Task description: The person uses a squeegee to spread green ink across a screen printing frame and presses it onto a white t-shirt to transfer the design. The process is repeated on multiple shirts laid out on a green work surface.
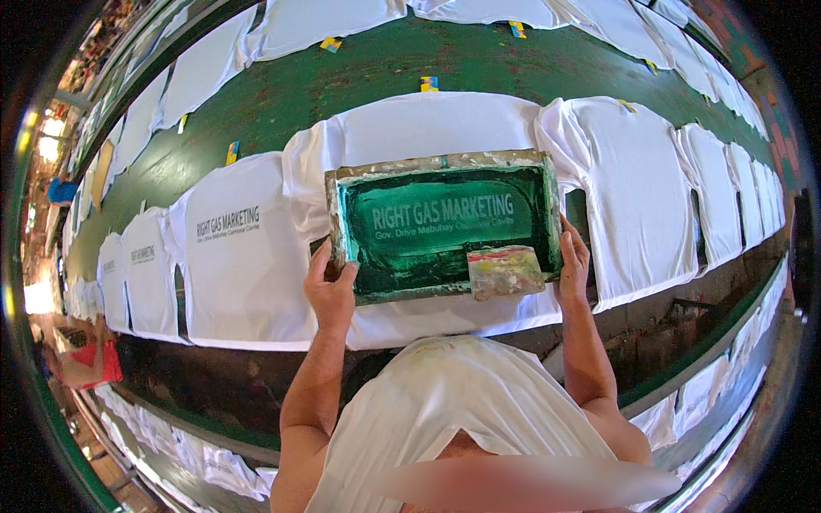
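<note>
A rectangular screen-printing frame (442, 162) with paint-smeared edges is in front of me, over a white T-shirt (436, 124). Its mesh is green, with dark green ink around the border and lettering showing through the middle. Inside its near right corner rests a small squeegee (506, 275) with a paint-stained handle; neither hand touches it. My left hand (332, 286) grips the frame's near left side, thumb near the edge. Closed on the right side is my right hand (574, 263). Whether the frame touches the shirt or hovers above it, I cannot tell.
The long green table (342, 81) carries rows of white shirts. A shirt with dark printed lettering (235, 274) lies left of the frame; a plain one (637, 214) lies right. Yellow-and-blue tabs (429, 84) mark the surface. Another person in red (101, 361) is at far left.
</note>
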Demonstrator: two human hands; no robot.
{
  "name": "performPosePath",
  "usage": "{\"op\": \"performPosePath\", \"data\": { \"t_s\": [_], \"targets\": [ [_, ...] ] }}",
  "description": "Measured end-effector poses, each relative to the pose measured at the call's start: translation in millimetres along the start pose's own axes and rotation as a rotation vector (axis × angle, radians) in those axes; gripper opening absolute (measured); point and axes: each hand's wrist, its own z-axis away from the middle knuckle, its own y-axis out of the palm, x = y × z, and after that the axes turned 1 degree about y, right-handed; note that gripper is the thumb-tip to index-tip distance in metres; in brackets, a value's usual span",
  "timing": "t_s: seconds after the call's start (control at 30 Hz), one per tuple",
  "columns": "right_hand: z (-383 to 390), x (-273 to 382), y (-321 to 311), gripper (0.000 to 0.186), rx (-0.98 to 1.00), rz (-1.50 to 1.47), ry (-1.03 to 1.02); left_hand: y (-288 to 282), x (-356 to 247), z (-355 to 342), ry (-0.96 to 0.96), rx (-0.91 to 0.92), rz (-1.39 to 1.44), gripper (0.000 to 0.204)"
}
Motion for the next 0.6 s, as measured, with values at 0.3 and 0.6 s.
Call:
{"op": "performPosePath", "data": {
  "t_s": [0.3,0.6],
  "targets": [
    [-63,9,17,0.053,-0.057,0.121,-0.088,39,-1,-68,0.065,-0.001,0.099,0.063],
    [-109,3,25,0.05,-0.082,0.364,-0.082,52,0,-105,0.004,-0.002,0.07,0.065]
  ]
}}
